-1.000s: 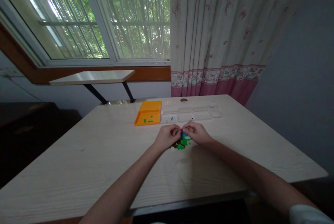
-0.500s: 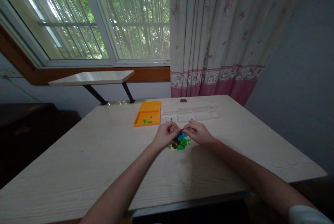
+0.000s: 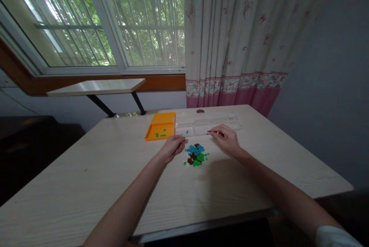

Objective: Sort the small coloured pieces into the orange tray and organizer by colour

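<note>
A small pile of blue, green and brown pieces [image 3: 196, 154] lies on the pale wooden table [image 3: 115, 185]. To its upper left, my left hand [image 3: 173, 147] is closed, its fingertips pinched on something too small to make out. My right hand [image 3: 226, 137] reaches over the near edge of the clear compartment tray [image 3: 201, 128], with a small dark piece [image 3: 208, 132] between thumb and forefinger. A few blue bits sit in the tray's left compartment. Beside the tray lies an open orange case [image 3: 160, 127] with a few green pieces inside.
A small dark round object [image 3: 200, 111] lies near the table's back edge. At the back left stands a raised shelf [image 3: 98, 87] on black legs. A curtain [image 3: 230, 47] hangs behind the table, beside a barred window.
My hands have moved apart from above the pile. The right one has gone up and right to the tray, the left one slightly left. The pile is now uncovered.
</note>
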Tool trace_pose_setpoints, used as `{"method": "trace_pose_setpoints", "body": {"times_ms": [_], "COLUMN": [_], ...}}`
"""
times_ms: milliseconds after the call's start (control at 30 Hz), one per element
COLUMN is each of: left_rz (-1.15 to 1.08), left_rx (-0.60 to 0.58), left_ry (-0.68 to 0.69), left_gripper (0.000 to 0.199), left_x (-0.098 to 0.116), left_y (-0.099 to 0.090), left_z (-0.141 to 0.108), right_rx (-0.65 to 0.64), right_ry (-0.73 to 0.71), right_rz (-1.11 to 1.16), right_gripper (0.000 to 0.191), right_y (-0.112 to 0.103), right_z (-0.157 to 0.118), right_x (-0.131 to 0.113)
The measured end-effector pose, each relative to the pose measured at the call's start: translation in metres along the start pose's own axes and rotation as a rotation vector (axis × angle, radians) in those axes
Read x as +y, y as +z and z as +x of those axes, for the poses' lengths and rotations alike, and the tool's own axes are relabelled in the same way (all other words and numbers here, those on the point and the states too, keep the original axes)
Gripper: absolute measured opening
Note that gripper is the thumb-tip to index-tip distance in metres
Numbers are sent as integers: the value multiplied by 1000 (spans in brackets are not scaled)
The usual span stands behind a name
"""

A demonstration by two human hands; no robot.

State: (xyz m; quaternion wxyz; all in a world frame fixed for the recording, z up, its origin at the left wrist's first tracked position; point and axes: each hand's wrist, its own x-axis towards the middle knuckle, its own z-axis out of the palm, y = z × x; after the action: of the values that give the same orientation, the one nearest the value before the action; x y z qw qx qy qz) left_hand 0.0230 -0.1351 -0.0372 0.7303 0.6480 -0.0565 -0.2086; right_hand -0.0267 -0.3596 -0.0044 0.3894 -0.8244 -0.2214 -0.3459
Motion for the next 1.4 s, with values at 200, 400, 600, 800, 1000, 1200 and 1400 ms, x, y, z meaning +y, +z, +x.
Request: {"method": "trace_pose_setpoints", "body": {"times_ms": [200,400,600,800,1000,1200,1400], "left_rz": [35,24,39,44,37,100,214], "left_rx": [-11,9,9,3,-4,9,23], "left_ry": [0,-9,0,2,3,-5,9], "left_gripper": [20,20,19,19,18,18,14], "left_x": [0,1,1,3,2,0,-3], "left_y": [0,1,2,3,2,2,6], "left_z": [2,2,1,0,1,3,5], "right_rx": [64,45,92,103,90,-40,-149], "right_ry": [-20,-28,-41,-39,17,275,294], "right_rz": [-17,-25,-24,-17,-57,-247,-324], "right_gripper": [15,16,16,16,17,19,21], "right_y": [-5,-6,-7,-8,-5,16,27], "right_z": [3,3,4,4,4,4,4], "right_x": [2,4,3,3,15,55,68]}}
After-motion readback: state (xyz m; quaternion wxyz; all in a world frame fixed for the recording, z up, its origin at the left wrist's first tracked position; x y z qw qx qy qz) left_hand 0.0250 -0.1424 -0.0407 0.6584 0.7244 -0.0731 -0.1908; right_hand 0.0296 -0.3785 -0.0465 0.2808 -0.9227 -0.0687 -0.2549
